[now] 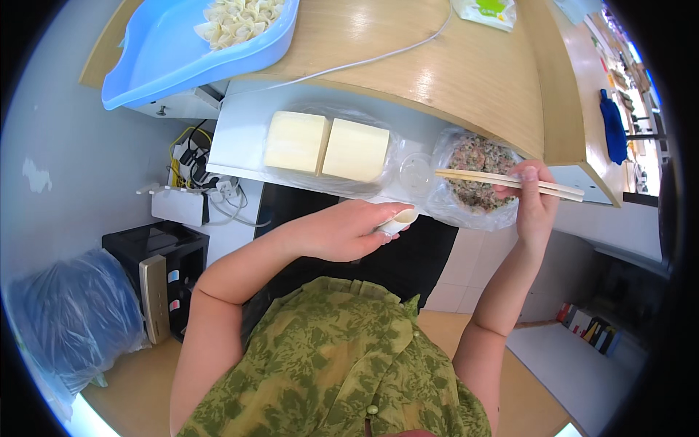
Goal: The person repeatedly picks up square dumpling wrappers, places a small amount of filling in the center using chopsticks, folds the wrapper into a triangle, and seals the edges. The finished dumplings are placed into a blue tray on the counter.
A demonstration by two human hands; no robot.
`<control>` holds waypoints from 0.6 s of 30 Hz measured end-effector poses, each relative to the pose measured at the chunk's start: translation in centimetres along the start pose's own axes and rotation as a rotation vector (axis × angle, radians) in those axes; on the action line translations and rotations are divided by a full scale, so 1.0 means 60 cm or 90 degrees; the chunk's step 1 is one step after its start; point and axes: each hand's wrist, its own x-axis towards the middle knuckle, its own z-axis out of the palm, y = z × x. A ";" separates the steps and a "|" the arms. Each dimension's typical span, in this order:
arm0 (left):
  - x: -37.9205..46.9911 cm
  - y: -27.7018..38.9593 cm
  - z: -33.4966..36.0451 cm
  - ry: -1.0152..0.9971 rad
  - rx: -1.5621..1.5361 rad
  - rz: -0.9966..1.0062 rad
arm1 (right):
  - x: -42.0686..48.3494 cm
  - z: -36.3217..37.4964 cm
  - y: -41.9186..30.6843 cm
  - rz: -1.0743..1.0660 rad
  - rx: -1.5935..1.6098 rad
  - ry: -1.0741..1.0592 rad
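My left hand [355, 229] holds a partly folded dough wrapper [400, 222] in front of the white shelf's edge. In my right hand [527, 191] is a pair of wooden chopsticks [475, 176], reaching across the minced filling [475, 158], which lies in a clear plastic bag [445, 213]. Two stacks of square wrappers, a left one [296, 141] and a right one [356, 148], sit side by side on clear plastic. Between them and the filling stands a small clear dish [416, 172]. Folded wontons [240, 24] rest in a blue plastic tray [164, 52] at the upper left.
The raised wooden counter [382, 71] curves above the white shelf [237, 136]. A white cable [377, 56] crosses it, and a plastic packet [489, 12] lies at its far side. Power strips and cords [180, 205] are left of the shelf, above a black water dispenser [158, 246].
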 end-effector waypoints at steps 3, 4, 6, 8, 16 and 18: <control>0.009 0.016 -0.018 -0.041 0.116 -0.028 | 0.003 -0.021 -0.007 -0.053 0.097 -0.065; 0.011 0.022 -0.022 -0.058 0.141 -0.048 | 0.003 -0.024 -0.011 -0.088 0.153 -0.107; 0.017 0.032 -0.028 -0.049 0.193 -0.015 | 0.005 -0.022 -0.015 -0.091 0.119 -0.140; 0.025 0.039 -0.035 -0.079 0.231 -0.022 | 0.010 -0.017 -0.017 -0.092 0.100 -0.199; 0.044 0.048 -0.045 -0.159 0.180 -0.019 | 0.011 -0.003 -0.008 -0.067 0.030 -0.262; 0.046 0.044 -0.050 -0.182 0.143 -0.030 | 0.012 -0.008 -0.005 -0.063 0.064 -0.217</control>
